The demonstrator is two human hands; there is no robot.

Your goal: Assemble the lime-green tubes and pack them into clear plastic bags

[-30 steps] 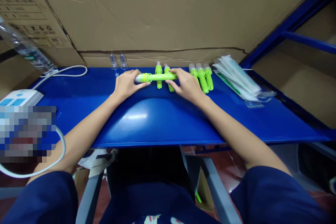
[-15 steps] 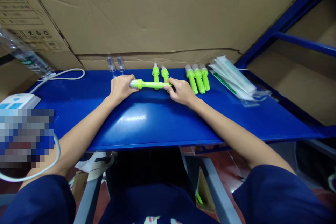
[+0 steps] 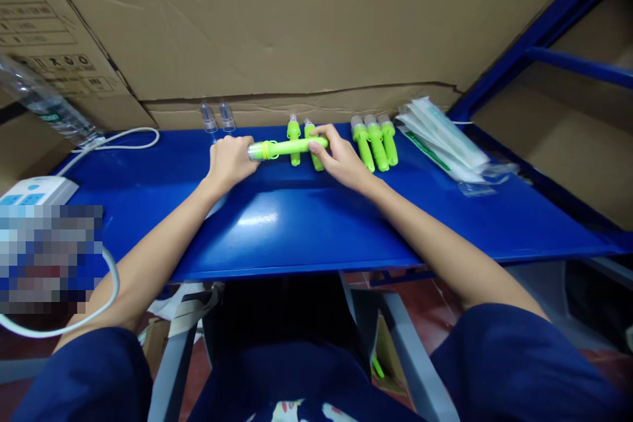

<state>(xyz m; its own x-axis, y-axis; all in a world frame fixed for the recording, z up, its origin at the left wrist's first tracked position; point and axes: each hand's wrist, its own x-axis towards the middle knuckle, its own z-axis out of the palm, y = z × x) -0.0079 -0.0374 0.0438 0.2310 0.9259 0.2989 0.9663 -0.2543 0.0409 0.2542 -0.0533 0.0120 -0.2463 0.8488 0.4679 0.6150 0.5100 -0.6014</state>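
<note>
Grasping at opposite ends: the left hand [image 3: 230, 163] is curled at the clear tip [image 3: 254, 152] of a green stick [image 3: 293, 148], its fingertips largely hidden, while the right hand [image 3: 341, 159] pinches the plain end between thumb and fingers. The green stick lies nearly level between the two, apparently raised above the surface [image 3: 316, 231], with a yellow band [image 3: 268, 150] near the clear tip. For sound handling, both wrists are best kept in line with the stick, so that any force runs along it without bending it. A firm but moderate grip on the clear tip should suffice, since such plastic is probably slick; the right hand serves best as a steady anchor. Just beyond lie two similar sticks [image 3: 293, 135], near enough that a dipped end might knock them; slight extra lift would give clearance. Farther right, three more sticks [image 3: 378, 148] lie side by side, near flat packets [image 3: 445, 145]. Left of centre, two clear caps [image 3: 208, 120] stand upright before the cardboard [image 3: 271, 33].
</note>
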